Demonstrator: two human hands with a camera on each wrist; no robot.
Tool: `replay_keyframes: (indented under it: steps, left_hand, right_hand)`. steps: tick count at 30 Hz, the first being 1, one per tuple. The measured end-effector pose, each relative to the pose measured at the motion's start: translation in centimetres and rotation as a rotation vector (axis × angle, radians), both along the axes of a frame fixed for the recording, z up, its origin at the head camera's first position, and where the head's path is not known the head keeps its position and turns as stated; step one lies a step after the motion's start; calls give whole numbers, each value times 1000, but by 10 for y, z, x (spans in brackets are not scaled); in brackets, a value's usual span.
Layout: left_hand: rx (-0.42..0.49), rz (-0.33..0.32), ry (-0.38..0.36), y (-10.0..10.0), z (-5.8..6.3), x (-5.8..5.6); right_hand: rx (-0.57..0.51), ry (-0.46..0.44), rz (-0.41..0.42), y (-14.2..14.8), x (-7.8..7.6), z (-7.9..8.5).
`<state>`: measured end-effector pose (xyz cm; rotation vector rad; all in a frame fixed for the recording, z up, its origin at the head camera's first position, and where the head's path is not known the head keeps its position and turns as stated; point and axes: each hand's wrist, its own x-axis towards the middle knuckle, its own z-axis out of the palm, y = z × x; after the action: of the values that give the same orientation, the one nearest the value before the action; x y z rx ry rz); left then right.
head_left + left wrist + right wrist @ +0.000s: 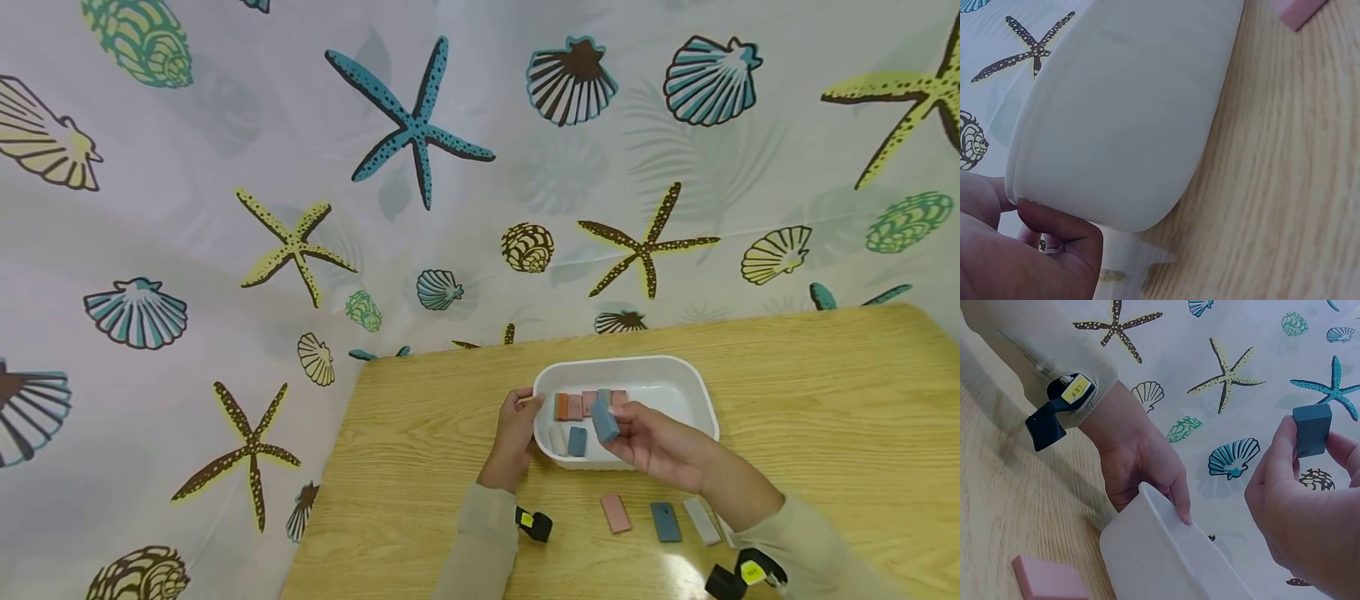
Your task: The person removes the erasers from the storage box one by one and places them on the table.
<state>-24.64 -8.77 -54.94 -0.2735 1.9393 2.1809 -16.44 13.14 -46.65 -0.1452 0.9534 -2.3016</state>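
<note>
A white plastic tub (pixel 675 392) sits on the table, and my left hand (pixel 513 437) grips its left end, thumb and fingers at the rim. Over the tub, my right hand (pixel 667 446) pinches a blue eraser (pixel 1312 428) between thumb and fingers. Inside, a row at the back holds an orange-and-green eraser (pixel 561 407), several pink erasers (pixel 575 406) and a bluish one partly hidden by the held eraser. Nearer the front lie a white eraser (pixel 558 440) and another blue eraser (pixel 577 442).
In front of the tub, a pink eraser (pixel 616 513), a blue eraser (pixel 665 522) and a white eraser (pixel 702 522) lie on the wooden table (pixel 420 442). A further pale piece is partly hidden by the right forearm. A shell-and-starfish patterned cloth (pixel 465 250) hangs behind.
</note>
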Motion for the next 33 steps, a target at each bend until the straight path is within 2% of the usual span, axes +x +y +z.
replay_keyframes:
  steps: [4,8,16,19,23,28,33]
  left_hand:
    - [-14,7,-14,2,0,0]
    - [-18,9,-21,3,1,0]
    - [-12,2,-8,3,2,0]
    - [-6,-3,-7,2,0,0]
    - [-1,-6,-6,1,1,2]
    - [-6,-3,-2,0,1,4]
    - [-8,-10,-5,-2,4,5]
  right_hand:
    - [-27,-7,-6,1,8,1]
    - [-1,-12,-27,0,17,1]
    - [148,115,-26,2,36,-2]
    - [255,142,-57,1,41,-5]
    - [480,186,-105,-5,49,-11]
    - [697,237,-136,-15,57,-21]
    - [845,316,-214,-30,61,-39]
